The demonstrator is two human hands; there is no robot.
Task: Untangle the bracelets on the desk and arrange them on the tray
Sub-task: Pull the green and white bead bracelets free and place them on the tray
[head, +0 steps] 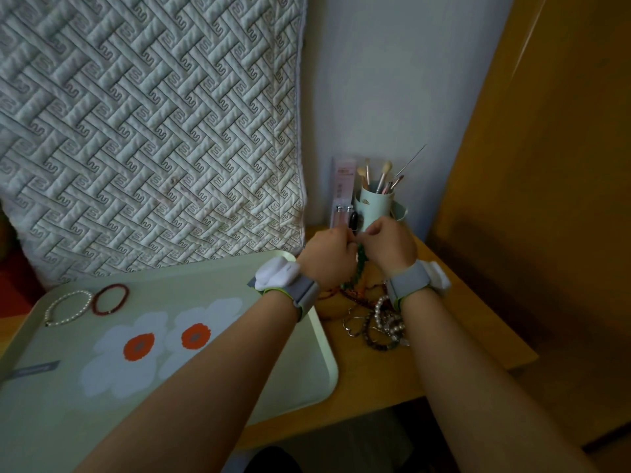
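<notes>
While two bracelets already lay on the tray, the left hand and right hand pinched a green bracelet, lifting it above the tangled pile on the desk; freeing it looked next, then traying it.

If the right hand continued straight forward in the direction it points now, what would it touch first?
Probably the pale green brush cup standing just beyond the right hand; how far apart they are is unclear from this single view.
</notes>
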